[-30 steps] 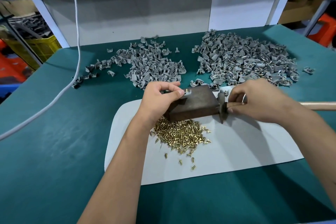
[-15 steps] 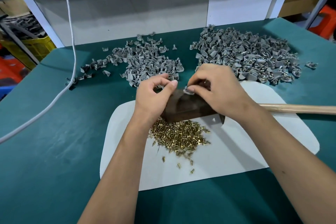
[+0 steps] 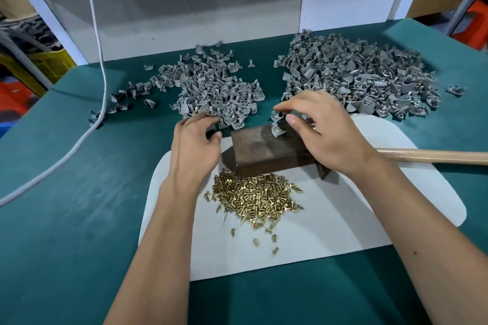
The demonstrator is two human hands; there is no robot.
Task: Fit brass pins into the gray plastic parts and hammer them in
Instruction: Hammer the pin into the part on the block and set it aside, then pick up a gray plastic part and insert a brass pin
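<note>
While right hand pinches gray part, no writing legible.

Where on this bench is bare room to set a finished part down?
Bare white mat lies right of the heap of brass pins, below the wooden hammer handle. Bare green tabletop lies left of the mat, below the white cable. It is crowded behind the dark metal block, where both piles of gray plastic parts sit.
</note>
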